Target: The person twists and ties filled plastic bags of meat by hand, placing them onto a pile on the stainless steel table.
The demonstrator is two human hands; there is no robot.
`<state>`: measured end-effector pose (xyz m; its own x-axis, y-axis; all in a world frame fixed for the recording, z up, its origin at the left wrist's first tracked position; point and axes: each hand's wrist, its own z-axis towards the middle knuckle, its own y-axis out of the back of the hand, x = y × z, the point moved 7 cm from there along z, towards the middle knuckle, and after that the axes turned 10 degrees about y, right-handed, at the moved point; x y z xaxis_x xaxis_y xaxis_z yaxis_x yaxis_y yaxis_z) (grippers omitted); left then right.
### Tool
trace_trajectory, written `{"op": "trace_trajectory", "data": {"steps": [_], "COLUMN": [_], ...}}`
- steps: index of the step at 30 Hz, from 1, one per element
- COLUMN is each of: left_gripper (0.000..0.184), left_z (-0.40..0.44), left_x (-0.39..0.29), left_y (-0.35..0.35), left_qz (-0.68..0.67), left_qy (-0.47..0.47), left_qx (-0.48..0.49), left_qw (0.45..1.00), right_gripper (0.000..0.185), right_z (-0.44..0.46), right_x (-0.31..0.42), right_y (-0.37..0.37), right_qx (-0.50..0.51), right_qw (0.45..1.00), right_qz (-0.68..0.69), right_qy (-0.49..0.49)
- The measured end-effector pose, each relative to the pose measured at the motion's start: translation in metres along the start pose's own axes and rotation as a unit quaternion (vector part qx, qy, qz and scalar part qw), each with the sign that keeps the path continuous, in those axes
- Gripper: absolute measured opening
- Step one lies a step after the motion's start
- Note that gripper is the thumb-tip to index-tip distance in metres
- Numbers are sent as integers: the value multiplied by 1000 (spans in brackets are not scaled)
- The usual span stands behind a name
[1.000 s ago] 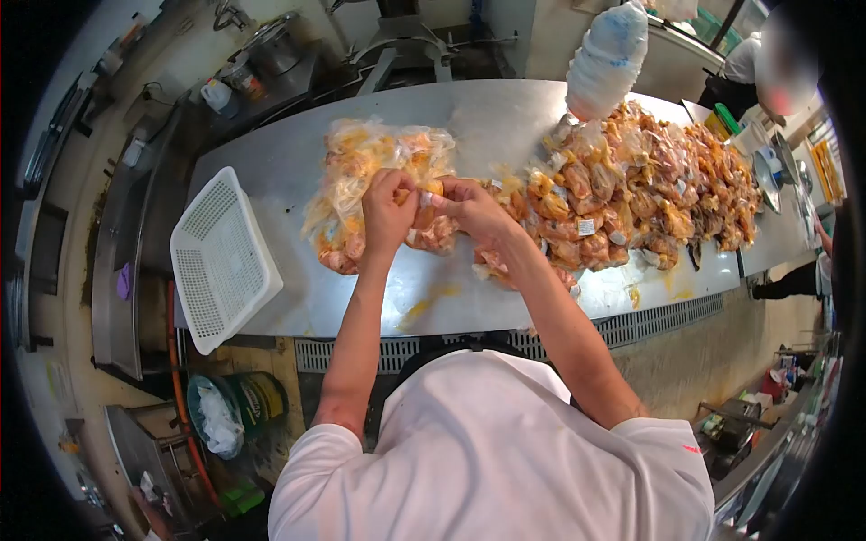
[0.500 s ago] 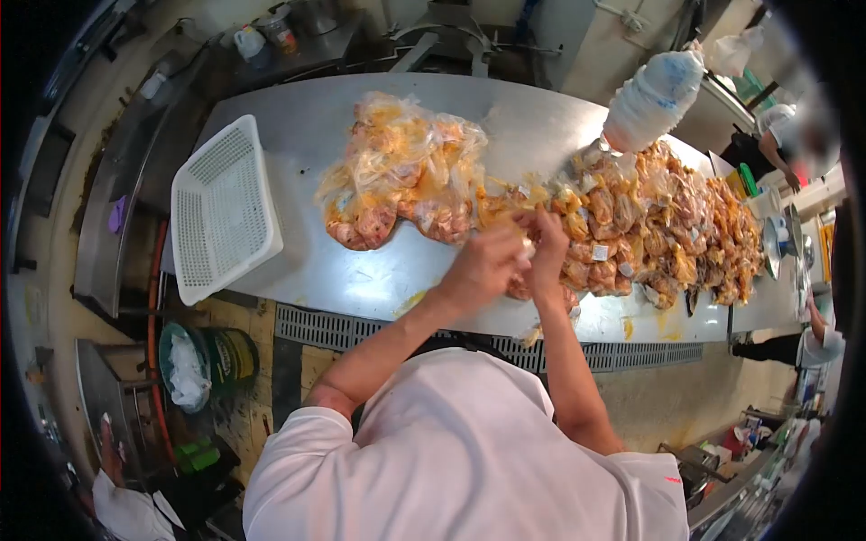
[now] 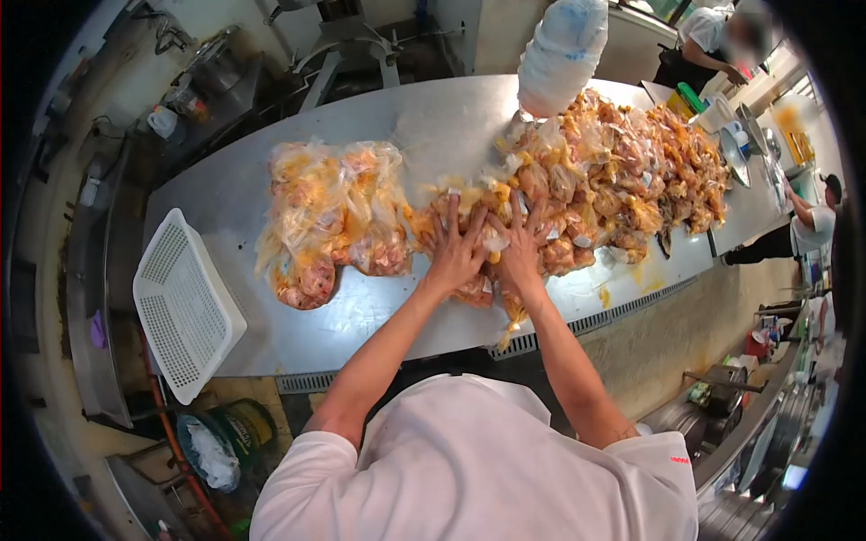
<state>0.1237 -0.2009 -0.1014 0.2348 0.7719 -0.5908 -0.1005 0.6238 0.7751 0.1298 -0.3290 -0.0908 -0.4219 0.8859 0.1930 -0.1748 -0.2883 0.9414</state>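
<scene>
Left hand [image 3: 456,257] and right hand [image 3: 520,252]: fingers spread wide, on clear plastic bags of orange-coated meat [image 3: 475,291], centre of frame. Flat, even pressure suits soft load; digging fingertips could split film.

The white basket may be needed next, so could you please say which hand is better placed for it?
Left, probably: the left hand rests nearer the white basket than the right hand does, so the arms need not cross.
</scene>
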Motion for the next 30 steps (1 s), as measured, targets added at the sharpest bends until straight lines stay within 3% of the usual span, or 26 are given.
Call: {"op": "trace_trajectory", "data": {"steps": [5, 8, 11, 12, 13, 15, 18, 20, 22, 23, 24, 25, 27, 29, 30], "left_gripper": [68, 66, 69, 68, 68, 65, 60, 43, 29, 29, 25, 21, 21, 20, 18], "left_z": [56, 75, 94, 99, 102, 108, 79, 33, 6, 1, 2, 5, -3, -11, -19], "left_x": [27, 50, 78, 73, 86, 86, 105, 96, 117, 134, 159, 173, 160, 130, 111], "left_y": [-25, -25, -35, -24, -21, -5, 74, 145, 151, 154, 145, 145, 182, 230, 252], "left_qz": [34, 60, 76, 73, 74, -122, -81, 167, 213, 214, 152, 92, 72, 24, 1], "left_qy": [-29, 122, 118, 166, 170, 26, 125, 253, 302, 301, 276, 246, 221, 162, 122], "left_qx": [2, 101, 117, 159, 147, 118, -24, -151, -93, -98, -77, -49, -65, -109, -130], "left_qw": [999, 986, 983, 971, 972, 985, 989, 941, 925, 924, 946, 964, 970, 980, 984], "right_gripper": [83, 120, 122, 127, 127, 131, 126, 113, 108, 104, 86, 86, 80, 73, 72], "right_z": [38, 60, 80, 87, 91, 97, 85, 77, 79, 80, 81, 90, 100, 110, 116], "right_x": [-13, -13, -31, -15, -11, -13, -17, -21, -10, -6, 29, 49, 101, 157, 178], "right_y": [-7, -14, -59, -33, -30, -32, -18, -14, -8, -3, 30, 39, 51, 76, 81], "right_qx": [15, 131, 89, 170, 165, 255, 253, 205, 194, 180, 127, 119, 86, 72, 31], "right_qw": [999, 989, 995, 984, 985, 965, 964, 966, 970, 973, 983, 984, 921, 874, 883], "right_qz": [-38, 1, 33, -1, -3, 45, 84, 152, 147, 142, 129, 132, 365, 441, 397], "right_qy": [10, -62, -11, -53, -42, -52, -6, 36, 2, -38, -19, -22, 107, 189, 251]}}
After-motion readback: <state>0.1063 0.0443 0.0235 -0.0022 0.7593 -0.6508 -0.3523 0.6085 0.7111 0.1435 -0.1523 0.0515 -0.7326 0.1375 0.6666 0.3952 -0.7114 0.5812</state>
